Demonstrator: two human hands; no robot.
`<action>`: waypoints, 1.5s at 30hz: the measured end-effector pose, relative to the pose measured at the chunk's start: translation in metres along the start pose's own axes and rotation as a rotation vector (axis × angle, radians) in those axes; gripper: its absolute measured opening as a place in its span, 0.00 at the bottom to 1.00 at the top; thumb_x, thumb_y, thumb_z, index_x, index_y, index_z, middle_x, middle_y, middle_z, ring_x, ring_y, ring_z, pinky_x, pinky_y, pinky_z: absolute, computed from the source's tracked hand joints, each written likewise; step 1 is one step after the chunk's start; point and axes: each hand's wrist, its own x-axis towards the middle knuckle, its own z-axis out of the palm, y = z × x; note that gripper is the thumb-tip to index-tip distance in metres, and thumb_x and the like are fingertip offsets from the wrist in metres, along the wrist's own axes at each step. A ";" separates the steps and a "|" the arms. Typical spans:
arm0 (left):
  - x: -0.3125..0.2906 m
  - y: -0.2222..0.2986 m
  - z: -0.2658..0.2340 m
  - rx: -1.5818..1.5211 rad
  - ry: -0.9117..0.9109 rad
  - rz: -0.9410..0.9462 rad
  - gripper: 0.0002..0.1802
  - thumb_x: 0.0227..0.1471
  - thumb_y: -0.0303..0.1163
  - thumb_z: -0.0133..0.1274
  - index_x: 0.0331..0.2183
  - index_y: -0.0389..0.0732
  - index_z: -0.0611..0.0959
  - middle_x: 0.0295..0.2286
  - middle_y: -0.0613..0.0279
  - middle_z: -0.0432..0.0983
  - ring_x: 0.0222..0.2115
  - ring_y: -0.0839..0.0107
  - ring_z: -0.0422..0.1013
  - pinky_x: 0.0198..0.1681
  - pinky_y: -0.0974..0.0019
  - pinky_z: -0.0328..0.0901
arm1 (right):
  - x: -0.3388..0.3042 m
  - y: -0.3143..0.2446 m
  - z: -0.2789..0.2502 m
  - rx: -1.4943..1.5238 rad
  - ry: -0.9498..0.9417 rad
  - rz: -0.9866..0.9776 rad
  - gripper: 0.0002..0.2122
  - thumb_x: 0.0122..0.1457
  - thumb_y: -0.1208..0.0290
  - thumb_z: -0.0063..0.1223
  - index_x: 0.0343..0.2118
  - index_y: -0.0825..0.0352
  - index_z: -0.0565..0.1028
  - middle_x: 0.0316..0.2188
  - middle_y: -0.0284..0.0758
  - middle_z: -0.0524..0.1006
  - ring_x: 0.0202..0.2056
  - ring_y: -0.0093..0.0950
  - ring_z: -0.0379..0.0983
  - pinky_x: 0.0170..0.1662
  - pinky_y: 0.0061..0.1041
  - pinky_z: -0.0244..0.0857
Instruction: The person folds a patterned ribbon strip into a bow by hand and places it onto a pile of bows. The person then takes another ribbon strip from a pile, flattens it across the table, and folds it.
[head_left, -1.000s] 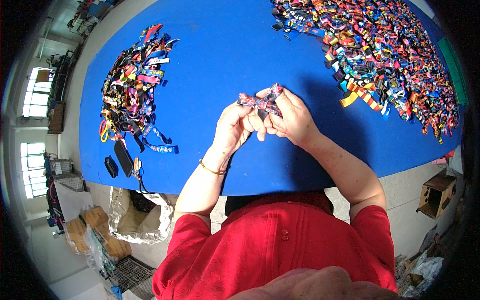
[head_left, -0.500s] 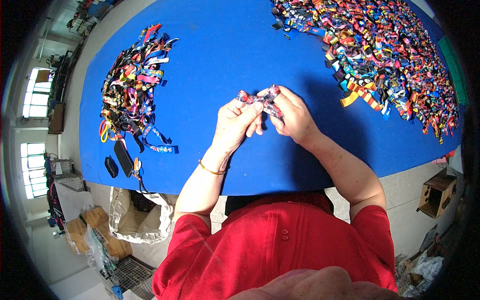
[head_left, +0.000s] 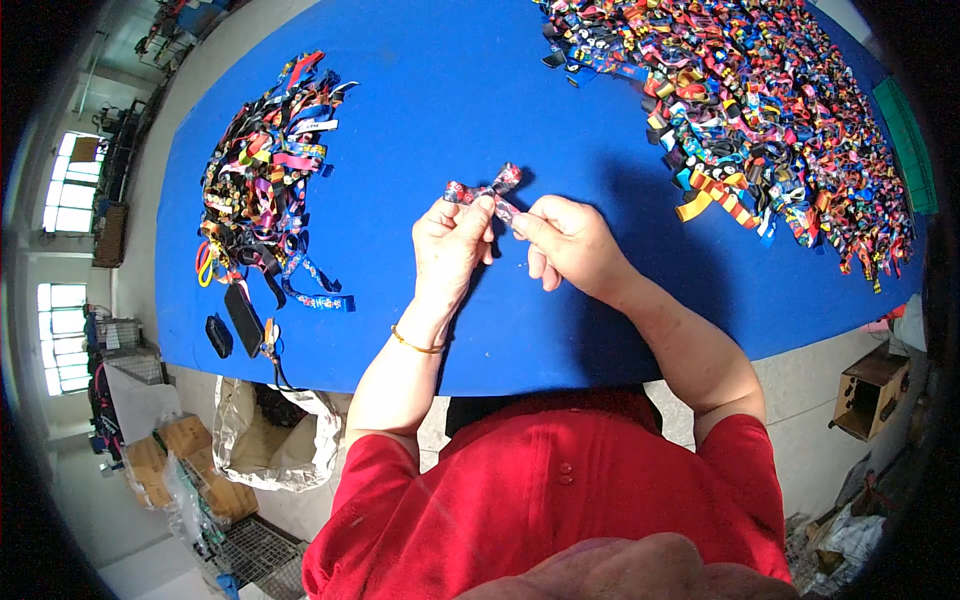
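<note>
A short patterned ribbon strip (head_left: 483, 191) is pinched between both hands above the middle of a blue tabletop (head_left: 420, 120); the left hand (head_left: 452, 245) is closed on its left part, the right hand (head_left: 563, 238) on its right; a small ribbon pile (head_left: 262, 180) is seen far left, a large ribbon heap (head_left: 760, 110) far right.

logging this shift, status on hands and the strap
Left hand and right hand both pinch the strap, held above the blue table. Strap piles lie left and right. Nothing in the way.
</note>
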 end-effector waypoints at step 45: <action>0.006 0.045 -0.036 0.800 -0.152 -0.240 0.07 0.54 0.32 0.58 0.32 0.38 0.80 0.17 0.61 0.78 0.16 0.78 0.72 0.17 0.68 0.63 | 0.012 0.013 -0.001 -1.125 0.116 -0.748 0.14 0.56 0.71 0.58 0.46 0.63 0.80 0.34 0.35 0.74 0.36 0.35 0.72 0.37 0.37 0.65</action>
